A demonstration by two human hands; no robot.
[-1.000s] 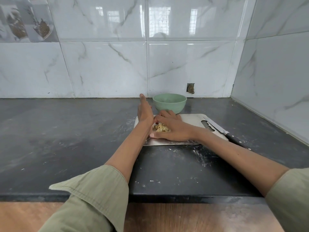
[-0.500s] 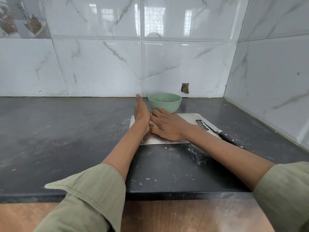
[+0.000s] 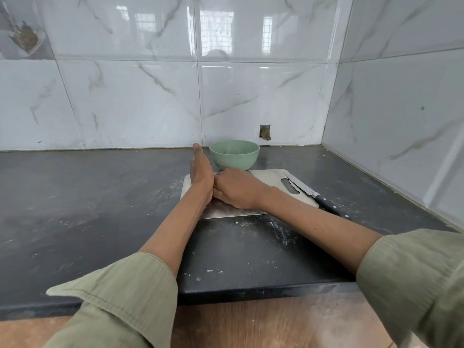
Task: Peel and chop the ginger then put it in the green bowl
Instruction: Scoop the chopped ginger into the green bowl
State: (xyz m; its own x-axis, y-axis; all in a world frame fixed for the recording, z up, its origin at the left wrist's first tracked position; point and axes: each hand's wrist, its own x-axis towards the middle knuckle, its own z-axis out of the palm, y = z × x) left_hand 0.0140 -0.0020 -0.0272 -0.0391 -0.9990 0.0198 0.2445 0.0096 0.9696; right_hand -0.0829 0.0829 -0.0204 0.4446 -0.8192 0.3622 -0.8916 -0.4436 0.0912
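Observation:
My left hand (image 3: pixel 200 172) stands on its edge on the steel cutting board (image 3: pixel 271 177), fingers straight and pointing at the wall. My right hand (image 3: pixel 236 188) presses against its palm, fingers curled down over the spot where the chopped ginger lay. The ginger itself is hidden between the two hands. The green bowl (image 3: pixel 234 154) stands just behind the board, right of my left fingertips, and looks empty from here. A black-handled knife (image 3: pixel 313 194) lies along the board's right edge, touched by neither hand.
The dark stone counter (image 3: pixel 100 197) runs left and forward, with pale scraps and smears (image 3: pixel 278 229) in front of the board. Tiled walls close the back and the right side. The counter's front edge (image 3: pixel 251 292) is near me.
My right hand has slid left across the board until it meets my left palm. The ginger pile, visible a second ago, is now covered. The camera tilted up slightly.

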